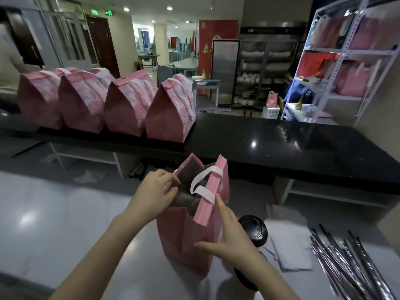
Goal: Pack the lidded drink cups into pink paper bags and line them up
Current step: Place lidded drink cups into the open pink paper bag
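No text can be read in full. Just right of the right hand (229, 237), the black cup lid (254, 231) carries a ring of raised lettering, too small to decipher. Far beyond the left hand (155, 189), which pinches the pink paper bag (184, 239), a green exit sign (108, 13) at the ceiling shows white marks only. Far beyond the right hand, a red panel (216, 35) bears blurred yellow Chinese characters, and a white box (270, 112) bears illegible print.
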Tool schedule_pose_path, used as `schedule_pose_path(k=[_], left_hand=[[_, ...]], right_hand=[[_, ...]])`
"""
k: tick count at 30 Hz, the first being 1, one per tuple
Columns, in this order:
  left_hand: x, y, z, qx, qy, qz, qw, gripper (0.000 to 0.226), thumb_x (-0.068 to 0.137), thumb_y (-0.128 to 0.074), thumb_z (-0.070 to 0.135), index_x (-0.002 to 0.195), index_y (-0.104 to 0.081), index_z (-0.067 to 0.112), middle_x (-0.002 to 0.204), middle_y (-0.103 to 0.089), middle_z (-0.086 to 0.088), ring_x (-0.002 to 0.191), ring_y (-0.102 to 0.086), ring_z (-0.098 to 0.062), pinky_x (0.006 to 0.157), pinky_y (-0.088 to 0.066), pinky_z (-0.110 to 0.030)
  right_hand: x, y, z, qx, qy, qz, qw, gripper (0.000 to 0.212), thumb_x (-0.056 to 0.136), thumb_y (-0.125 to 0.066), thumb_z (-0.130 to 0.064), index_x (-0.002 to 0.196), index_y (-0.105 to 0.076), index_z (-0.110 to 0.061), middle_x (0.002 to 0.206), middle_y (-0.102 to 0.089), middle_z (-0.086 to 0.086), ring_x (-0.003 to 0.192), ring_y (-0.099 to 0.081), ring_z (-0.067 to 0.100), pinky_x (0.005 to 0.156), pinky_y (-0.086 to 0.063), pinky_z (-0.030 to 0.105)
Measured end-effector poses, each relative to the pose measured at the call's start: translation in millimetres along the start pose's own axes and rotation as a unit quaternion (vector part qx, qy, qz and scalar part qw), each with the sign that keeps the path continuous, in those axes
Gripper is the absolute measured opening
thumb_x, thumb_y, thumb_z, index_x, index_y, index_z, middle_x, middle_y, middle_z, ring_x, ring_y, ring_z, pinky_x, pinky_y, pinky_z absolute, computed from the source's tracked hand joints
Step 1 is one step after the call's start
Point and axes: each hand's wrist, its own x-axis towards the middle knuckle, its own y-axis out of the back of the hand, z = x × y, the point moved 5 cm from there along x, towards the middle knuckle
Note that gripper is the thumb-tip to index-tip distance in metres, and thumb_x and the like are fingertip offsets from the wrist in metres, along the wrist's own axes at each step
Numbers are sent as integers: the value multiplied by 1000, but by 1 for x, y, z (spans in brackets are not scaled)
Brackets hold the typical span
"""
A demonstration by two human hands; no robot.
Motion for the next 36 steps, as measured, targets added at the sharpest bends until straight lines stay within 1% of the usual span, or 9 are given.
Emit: schedule_pose_path(k=[3, 6, 10, 14, 18, 21, 25, 30, 36], left_hand=[[0, -18, -24, 55, 4, -142, 988, 19, 90, -61, 30, 104, -72, 21, 137, -47, -2, 125, -48, -17, 102, -36, -26], [-8, -23, -35, 38, 6, -174, 984, 24, 91, -57, 43, 86, -70, 23, 135, -45, 4, 108, -54, -12, 94, -43, -28], [-26, -16, -38, 80, -7, -176, 981, 39, 89, -49, 58, 70, -59, 25, 114, -42, 13, 80, -55, -4, 75, -47, -26], [-45, -7, -28, 82, -40, -198, 976, 43, 89, -41, 64, 80, -63, 28, 101, -43, 14, 77, -52, -3, 73, -45, -23], [-55, -5, -7, 60, -96, -216, 970, 33, 91, -45, 57, 85, -60, 29, 93, -47, 12, 81, -49, -5, 79, -45, -26], [-62, -12, 7, 32, -137, -236, 961, 29, 90, -50, 52, 96, -64, 28, 96, -48, 11, 82, -51, -6, 79, -45, -27], [-55, -19, 18, -8, -169, -223, 960, 26, 90, -54, 45, 113, -59, 33, 104, -51, 9, 90, -52, -7, 83, -46, -29], [-29, -17, 15, -63, -183, -162, 968, 33, 89, -58, 36, 122, -55, 36, 105, -56, 13, 94, -52, 0, 85, -45, -21], [14, 8, -44, -46, -126, 28, 991, 13, 83, -71, 19, 96, -72, 19, 101, -58, 5, 97, -53, -12, 86, -48, -33]], right_hand=[[3, -10, -1, 37, -16, 51, 998, 116, 67, -76, -44, 149, 5, -44, 150, -26, -12, 132, -34, 5, 95, -34, 19], [12, -13, 1, 124, -26, 62, 990, 105, 71, -77, -30, 146, -7, -52, 133, -42, -25, 114, -48, -13, 83, -43, 8], [29, -1, 8, 151, -34, 24, 988, 95, 72, -76, -11, 142, -25, -51, 128, -49, -24, 113, -51, -10, 81, -53, 18], [50, 14, 9, 88, -29, 5, 996, 79, 70, -76, -2, 125, -46, -49, 118, -59, -17, 110, -57, 1, 76, -54, 18], [64, 23, 7, 28, -22, 22, 999, 51, 70, -69, 1, 94, -65, -44, 90, -71, -15, 89, -66, 1, 74, -51, 19], [70, 29, 7, 5, -23, 39, 999, 46, 68, -65, 2, 83, -70, -41, 79, -72, -14, 79, -68, 2, 73, -54, 24], [80, 37, 13, -32, -31, 90, 995, 52, 69, -65, 1, 66, -64, -51, 64, -66, -22, 64, -57, -13, 57, -42, 7], [98, 49, 29, -43, -95, 145, 984, 38, 74, -64, 1, 97, -72, -27, 74, -65, -13, 77, -64, 9, 53, -39, 7], [77, 58, 14, 48, -56, 274, 959, 51, 83, -71, -13, 128, -51, -26, 114, -56, -7, 101, -59, 8, 83, -48, 25]])
